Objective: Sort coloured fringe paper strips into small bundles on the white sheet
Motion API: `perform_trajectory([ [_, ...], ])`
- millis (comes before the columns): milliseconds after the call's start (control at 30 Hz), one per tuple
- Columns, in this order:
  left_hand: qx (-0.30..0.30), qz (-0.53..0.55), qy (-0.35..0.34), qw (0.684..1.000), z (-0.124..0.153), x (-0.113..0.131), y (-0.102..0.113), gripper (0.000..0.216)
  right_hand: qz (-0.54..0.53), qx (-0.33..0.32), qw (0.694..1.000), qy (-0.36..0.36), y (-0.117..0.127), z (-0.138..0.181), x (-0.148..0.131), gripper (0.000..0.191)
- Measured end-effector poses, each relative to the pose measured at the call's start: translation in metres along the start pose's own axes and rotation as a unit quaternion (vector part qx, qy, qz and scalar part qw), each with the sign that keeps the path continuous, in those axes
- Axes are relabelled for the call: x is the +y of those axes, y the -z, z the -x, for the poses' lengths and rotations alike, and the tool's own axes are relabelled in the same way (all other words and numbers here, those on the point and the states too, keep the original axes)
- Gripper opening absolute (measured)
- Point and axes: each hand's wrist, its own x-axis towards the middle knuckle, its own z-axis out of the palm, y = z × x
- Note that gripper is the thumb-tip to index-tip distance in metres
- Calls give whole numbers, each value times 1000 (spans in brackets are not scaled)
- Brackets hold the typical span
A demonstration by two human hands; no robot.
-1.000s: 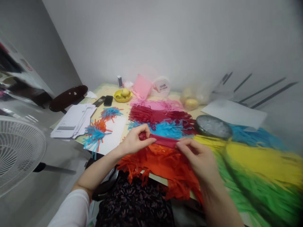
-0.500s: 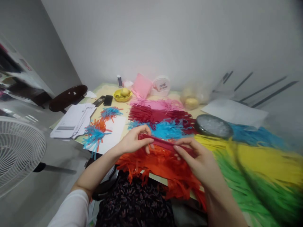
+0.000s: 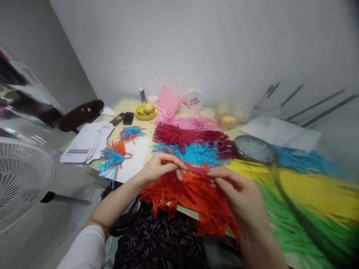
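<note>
Between my hands, a dark red fringed tissue paper strip [image 3: 198, 170] is stretched, with loose fringe hanging below over orange fringed paper [image 3: 202, 198]. My left hand [image 3: 162, 168] is closed, thumb and fingers pinching the strip's left part. My right hand [image 3: 238, 190] pinches its right part between thumb and fingertips. Just beyond the hands lies blue fringed paper [image 3: 193, 153], then dark red fringed paper [image 3: 190, 136] and pink fringed paper [image 3: 190, 122]. Part of the held strip is hidden by my fingers.
On the left are blue and orange tassels [image 3: 114, 160], a paper stack [image 3: 86, 142], and a phone [image 3: 128, 118]. A yellow dish [image 3: 145, 112] of fruit sits behind. Yellow fringed paper [image 3: 314, 186], green fringed paper [image 3: 297, 224] and a dark oval object [image 3: 255, 149] lie right. A fan [image 3: 25, 183] stands left.
The held strip has gone from a thick folded band to a thinner stretch, with fringe now dangling by my left hand. My left fingers have shifted slightly right and down.
</note>
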Motion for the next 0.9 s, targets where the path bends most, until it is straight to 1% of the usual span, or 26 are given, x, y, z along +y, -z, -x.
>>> perform_trajectory([
  [67, -4, -24, -1, 1000, 0, 2, -2, 28, 17, 0, 1000, 11, 0, 1, -3, 18],
  [133, 17, -93, -12, 995, 1, 3, -4, 29, 48, 8, 999, 10, -1, 2, -5, 18],
  [200, 46, -197, -50, 978, 2, 5, -6, 25, 91, 16, 996, 3, -2, 4, -5, 16],
  [267, 55, -291, -91, 951, 3, 7, -8, 16, 129, 12, 992, 8, -2, 5, -3, 25],
  [333, 45, -341, -105, 933, 4, 7, -9, 21, 149, 2, 989, 15, -3, 5, -1, 22],
  [367, 41, -350, -101, 930, 4, 7, -9, 23, 146, -1, 989, 13, -3, 5, 0, 19],
  [400, 45, -351, -92, 931, 4, 6, -10, 19, 136, 0, 991, 7, -3, 4, 1, 17],
  [467, 60, -312, -67, 946, 3, 3, -10, 8, 96, 2, 995, -18, -3, 3, 2, 17],
  [533, 61, -212, -39, 975, 2, 0, -10, 14, 35, -2, 998, -55, -3, 3, 3, 21],
  [600, 43, -98, -20, 994, 0, -3, -11, 23, -21, 0, 996, -86, -4, 3, 4, 23],
  [633, 36, -54, -13, 998, 0, -4, -11, 26, -40, 3, 995, -97, -4, 4, 5, 23],
  [700, 39, 1, -6, 999, -1, -5, -11, 29, -56, 11, 993, -107, -3, 5, 8, 23],
  [800, 45, 33, 13, 998, -1, -4, -10, 30, -64, 11, 991, -117, -2, 6, 12, 21],
  [900, 44, 50, 24, 997, -2, -2, -9, 28, -87, 8, 990, -108, -1, 5, 14, 15],
])
